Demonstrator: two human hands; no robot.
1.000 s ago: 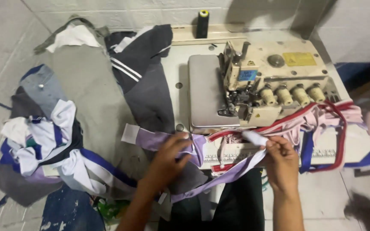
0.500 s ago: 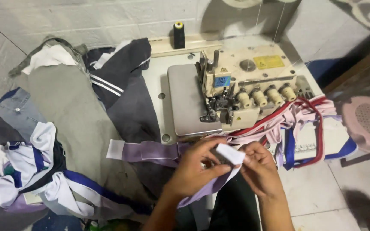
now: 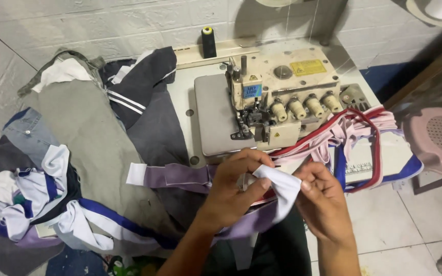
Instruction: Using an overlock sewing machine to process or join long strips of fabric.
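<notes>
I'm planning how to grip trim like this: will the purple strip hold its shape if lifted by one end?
Probably not. The purple strip lies flat and creased on the table and bends where the left hand holds it, so it looks floppy. It seems thin and light. The white end folds between both hands' fingers; the right hand pinches it easily.

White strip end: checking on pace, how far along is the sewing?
Done: nothing shows finished seams. In hand: both the left hand and right hand pinch the white strip end, short of the sewing machine. Left: the strip bundle and garment pile lie waiting.
</notes>
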